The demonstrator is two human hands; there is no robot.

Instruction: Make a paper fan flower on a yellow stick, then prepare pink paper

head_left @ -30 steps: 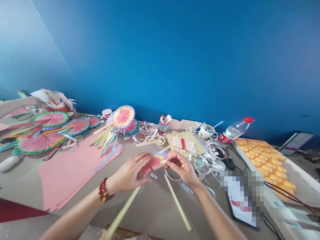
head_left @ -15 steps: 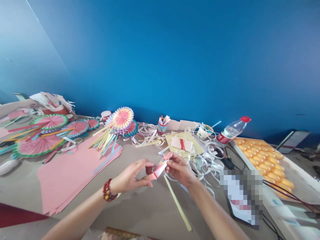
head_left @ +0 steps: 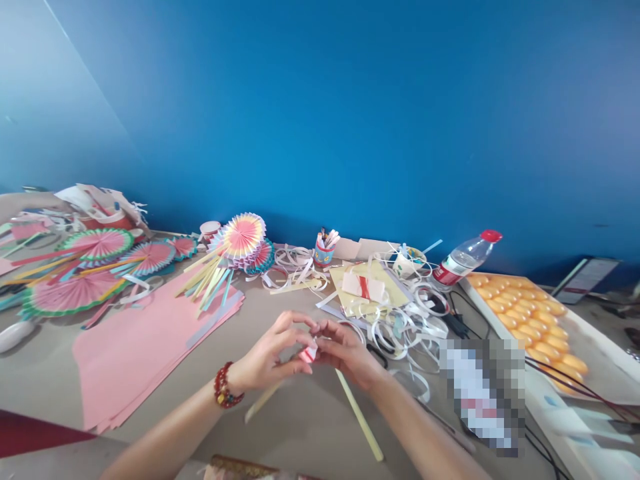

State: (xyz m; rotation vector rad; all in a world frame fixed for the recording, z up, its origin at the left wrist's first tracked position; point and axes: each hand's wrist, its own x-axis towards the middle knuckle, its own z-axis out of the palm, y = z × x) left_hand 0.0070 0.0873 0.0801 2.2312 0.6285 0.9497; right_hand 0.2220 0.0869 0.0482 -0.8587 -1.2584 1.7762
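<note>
Between my two hands is a small folded paper piece [head_left: 309, 353] in white and pink with a red stripe. My left hand [head_left: 280, 350], with red beads at its wrist, pinches it between thumb and fingers. From the other side, the fingers of my right hand [head_left: 345, 353] close on its far end, which they partly hide. A pale yellow strip [head_left: 261, 402] shows below my left hand; whether it joins the folded paper I cannot tell. Another pale yellow paper strip [head_left: 359, 417] lies on the table below my right hand.
Pink paper sheets [head_left: 135, 353] and pleated paper fans [head_left: 244, 237] lie to the left. Curled white strips [head_left: 415, 333], a tilted bottle [head_left: 463, 260] and a tray of orange domes [head_left: 530, 320] are on the right. A pen cup [head_left: 324, 253] stands near the blue wall. Another person's arm [head_left: 30, 202] reaches in far left.
My hands have drawn closer together around the folded paper, which now looks shorter and more hidden. A pale yellow strip has come into view below my left hand.
</note>
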